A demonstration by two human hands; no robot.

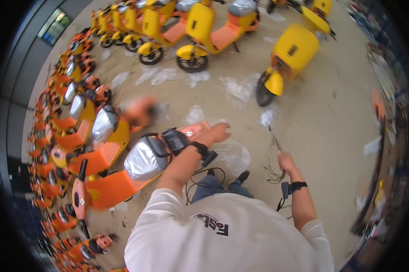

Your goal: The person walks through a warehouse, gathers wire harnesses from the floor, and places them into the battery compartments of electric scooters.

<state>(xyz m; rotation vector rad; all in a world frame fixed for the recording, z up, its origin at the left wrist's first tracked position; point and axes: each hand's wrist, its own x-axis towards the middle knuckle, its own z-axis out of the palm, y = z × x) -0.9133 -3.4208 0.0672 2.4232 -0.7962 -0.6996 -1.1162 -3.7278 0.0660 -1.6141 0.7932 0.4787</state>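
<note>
Hands apart: I see the right hand (pixel 285 162) closed on a slim dark stranded bundle (pixel 277 143), the left hand (pixel 220 132) by the tail of an orange plastic scooter (pixel 116 187), its grip unclear. Shiny silver seat cover (pixel 145 158) still on; work, I judge, unfinished.

Bare left hand (pixel 220 132) stretched forward, fingers loosely extended, black-banded left wrist (pixel 199 148) just behind it, bare right hand (pixel 285 162) well apart to its right, fingers curled in a grip, bare right forearm (pixel 303 206) behind that hand

Near scooter (pixel 114 190) left of legs (pixel 208 187), plastic sheets (pixel 237 90) on floor (pixel 322 140) ahead.
</note>
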